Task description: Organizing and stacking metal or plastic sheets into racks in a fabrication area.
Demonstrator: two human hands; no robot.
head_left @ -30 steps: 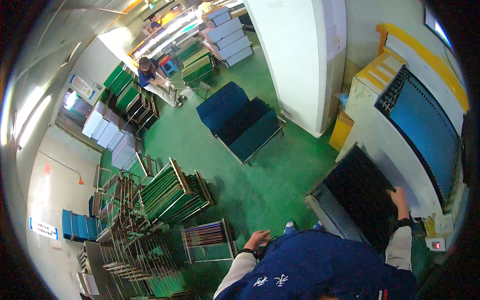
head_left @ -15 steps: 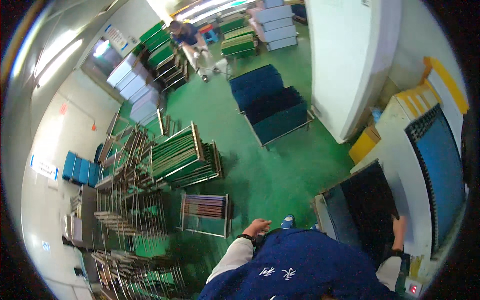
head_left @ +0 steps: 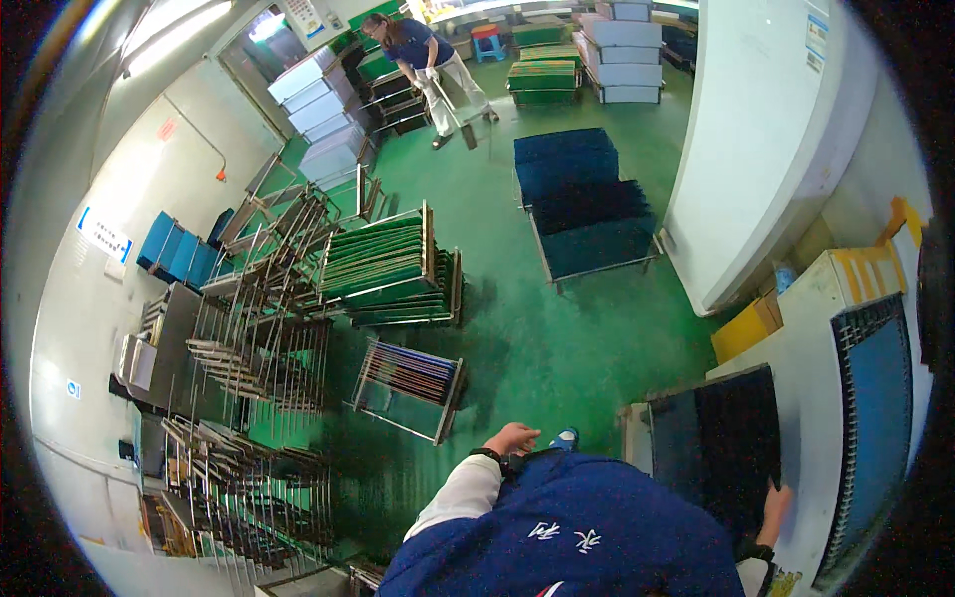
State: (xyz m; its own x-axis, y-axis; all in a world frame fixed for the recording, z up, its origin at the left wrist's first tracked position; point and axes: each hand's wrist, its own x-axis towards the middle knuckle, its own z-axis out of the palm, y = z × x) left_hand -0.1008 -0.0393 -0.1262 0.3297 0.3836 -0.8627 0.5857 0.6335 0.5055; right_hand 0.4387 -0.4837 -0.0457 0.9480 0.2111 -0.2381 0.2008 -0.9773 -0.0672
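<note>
My left hand (head_left: 513, 439) hangs in front of my waist at the left, fingers loosely bent and apart, with nothing seen in it. At the lower right, my right hand (head_left: 776, 509) is at the right edge of a stack of black and dark blue sheets or panels (head_left: 731, 438). Its thumb and fingers close on the edge of the black part; the exact grip is small in view. The stack lies against a pale side surface, with a grey-white edge (head_left: 637, 438) along its left. My blue-clad front hides its near end.
Left of me stand a low metal rack with thin panels (head_left: 408, 383), racks of green panels (head_left: 383, 261) and bare metal frames (head_left: 264, 348). Ahead are dark blue stacks (head_left: 587, 214) beside a white pillar (head_left: 766, 149). Another person (head_left: 413, 50) holds a long-handled tool farther off.
My view has swung, so the racks and blue stacks sit differently in it. The other person now stands more upright. My right hand remains at the black stack's edge.
</note>
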